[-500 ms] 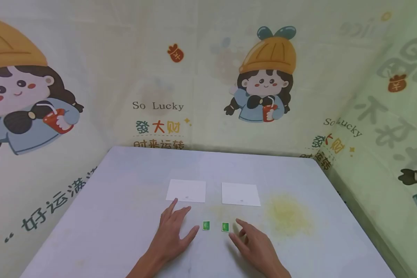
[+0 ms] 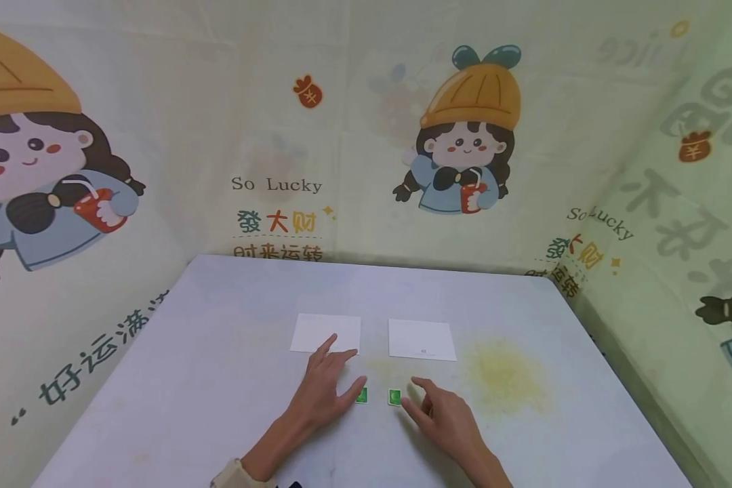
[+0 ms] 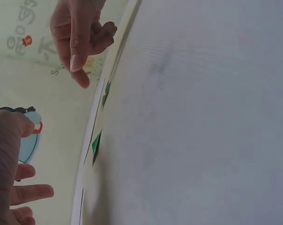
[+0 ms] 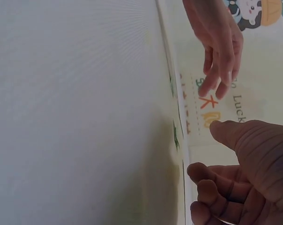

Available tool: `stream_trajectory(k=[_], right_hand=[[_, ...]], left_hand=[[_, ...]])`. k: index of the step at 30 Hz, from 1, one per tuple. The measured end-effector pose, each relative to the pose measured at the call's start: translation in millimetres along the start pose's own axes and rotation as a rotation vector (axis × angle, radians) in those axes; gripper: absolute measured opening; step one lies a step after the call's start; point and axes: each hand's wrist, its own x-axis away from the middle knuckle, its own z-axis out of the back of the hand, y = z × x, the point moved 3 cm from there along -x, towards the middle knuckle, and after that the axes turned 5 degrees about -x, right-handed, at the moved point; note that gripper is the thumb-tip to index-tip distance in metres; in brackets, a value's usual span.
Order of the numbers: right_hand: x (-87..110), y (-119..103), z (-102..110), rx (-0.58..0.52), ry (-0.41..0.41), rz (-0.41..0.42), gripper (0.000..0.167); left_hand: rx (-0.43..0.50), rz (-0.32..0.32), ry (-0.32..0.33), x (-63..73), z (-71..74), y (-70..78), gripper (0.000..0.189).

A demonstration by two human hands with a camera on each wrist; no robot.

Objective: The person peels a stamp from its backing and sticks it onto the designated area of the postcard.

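Observation:
Two small green squares with pale borders lie side by side on the white table. My left hand (image 2: pixel 320 390) is spread out above the table, its thumb partly covering the left green square (image 2: pixel 362 397) in the head view. Close to the right green square (image 2: pixel 394 397) is my right hand (image 2: pixel 448 420), index finger extended and thumb apart from it. Neither hand holds anything. In the left wrist view the squares look thin and lie flat, and my left hand's fingers (image 3: pixel 33 192) hover above the table. My right hand's thumb (image 4: pixel 230 133) stands away from its bent fingers.
Beyond the hands lie a left white card (image 2: pixel 311 327) and a right white card (image 2: pixel 421 339), each flat; my left fingertips overlap the left one in view. A yellow stain (image 2: pixel 503 376) marks the table (image 2: pixel 219 325) at right. Printed cloth (image 2: pixel 366 169) hangs around the table.
My left hand has moved right, and its thumb now overlaps the left green square in the head view. My right hand has shifted slightly left. The squares and cards have stayed in place.

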Motion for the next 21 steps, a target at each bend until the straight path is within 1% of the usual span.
stream_trajectory(k=[6, 9, 17, 21], right_hand=[[-4.1, -3, -2, 0.006, -0.015, 0.012, 0.044], [-5.4, -4, -3, 0.005, -0.022, 0.019, 0.042], [-10.3, -8, -5, 0.042, -0.055, 0.046, 0.041], [-13.7, -8, -7, 0.058, -0.062, 0.056, 0.042]], left_hand=[[0.040, 0.066, -0.115, -15.8, -11.6, 2.1, 0.041], [0.050, 0.082, -0.153, -23.1, -16.6, 2.3, 0.039], [-0.026, 0.116, -0.265, -39.7, -33.3, -1.9, 0.038], [-0.043, 0.120, -0.313, -48.3, -40.6, -3.7, 0.039]])
